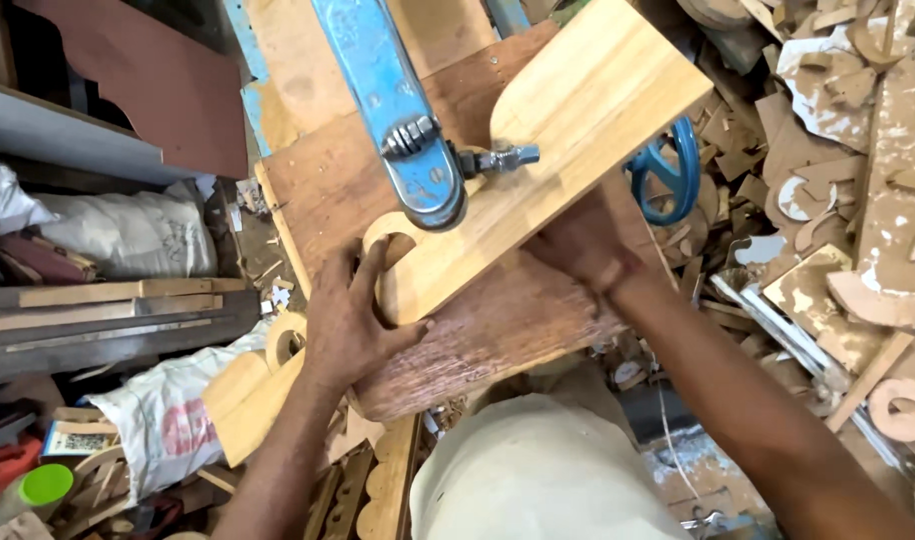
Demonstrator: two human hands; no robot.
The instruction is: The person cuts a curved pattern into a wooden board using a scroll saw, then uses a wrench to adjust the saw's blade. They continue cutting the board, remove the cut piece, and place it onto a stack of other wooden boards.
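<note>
Head view: the pale wooden board (568,140) lies flat on the dark reddish saw table (478,340). Its long axis runs from about 7 o'clock, near the person, to about 1 o'clock, where the squared far end points toward the scrap pile. The near end carries a curved cut-out and a rounded lobe. A blue saw arm (403,110) comes down from 12 o'clock across the board, and its blade guide (493,160) sits over the board's left edge near mid-length.

The left hand (353,320) is at the board's near end, at 7 o'clock from the guide. Its fingers are spread and curled over the rounded lobe, thumb on the board's near edge, clamped on the wood. The left forearm enters from 6 o'clock.

The right hand (583,245) rests palm-down against the board's right long edge, at 4 o'clock from the guide. Fingers are together, pressing on the board; whether they wrap under the edge cannot be told. The right forearm enters from 5 o'clock.

Wood offcuts (838,150) lie heaped at 3 o'clock. A blue handwheel (673,175) shows just beyond the table's right edge.
</note>
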